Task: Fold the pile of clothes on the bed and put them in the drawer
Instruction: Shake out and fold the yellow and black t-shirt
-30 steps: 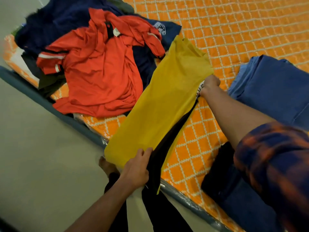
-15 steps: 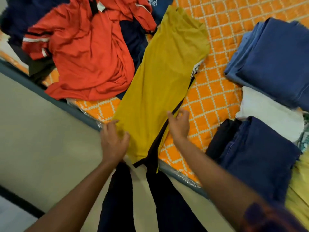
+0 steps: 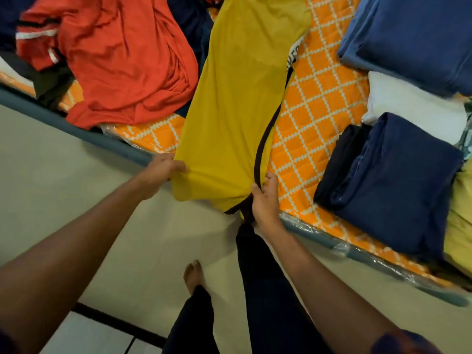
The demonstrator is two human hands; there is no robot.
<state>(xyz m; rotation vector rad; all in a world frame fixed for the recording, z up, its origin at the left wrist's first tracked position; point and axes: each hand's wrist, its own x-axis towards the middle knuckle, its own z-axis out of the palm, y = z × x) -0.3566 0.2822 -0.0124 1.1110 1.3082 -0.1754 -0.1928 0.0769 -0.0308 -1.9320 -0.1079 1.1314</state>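
left hand [image 3: 161,172] is pinching the near left corner of the yellow shirt [image 3: 237,98] | right hand [image 3: 264,200] is gripping its near right corner | shirt is lying lengthwise across the bed [image 3: 316,103], near end overhanging the edge | red shirt [image 3: 122,60] is lying crumpled beside it

We see yellow shirt [image 3: 235,98], centre: soft matt cloth, smooth. Red shirt [image 3: 122,60], upper left: matt cloth, creased. Orange bed cover [image 3: 314,118]: quilted cloth, stitched lattice. We note plastic wrap [image 3: 342,247] along mattress edge: clear, glossy. Floor [image 3: 63,162], left: smooth, faint sheen.
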